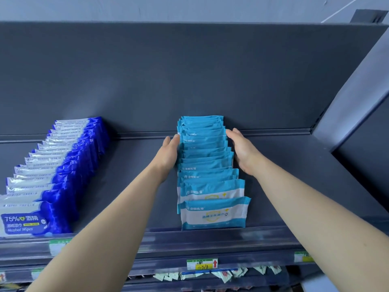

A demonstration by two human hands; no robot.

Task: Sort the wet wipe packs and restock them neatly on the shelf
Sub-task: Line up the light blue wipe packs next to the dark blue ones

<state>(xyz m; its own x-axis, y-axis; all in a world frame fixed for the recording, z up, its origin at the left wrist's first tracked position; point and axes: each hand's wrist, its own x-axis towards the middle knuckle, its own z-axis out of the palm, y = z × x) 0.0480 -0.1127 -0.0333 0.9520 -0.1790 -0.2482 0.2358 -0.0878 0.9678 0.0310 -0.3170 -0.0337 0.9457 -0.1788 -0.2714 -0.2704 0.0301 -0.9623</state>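
A row of light-blue wet wipe packs (207,165) stands upright on the dark shelf (136,186), running from the front lip to the back wall. My left hand (169,153) presses flat against the row's left side about midway back. My right hand (242,152) presses with straight fingers against the right side, opposite the left. A second row of dark-blue and white alcohol wipe packs (54,175) stands at the far left of the same shelf.
The shelf's front rail carries price tags (202,264). Small sachets (223,275) hang on the level below. A grey upright panel (353,98) closes the shelf on the right. Bare shelf lies between the two rows and to the right of the light-blue row.
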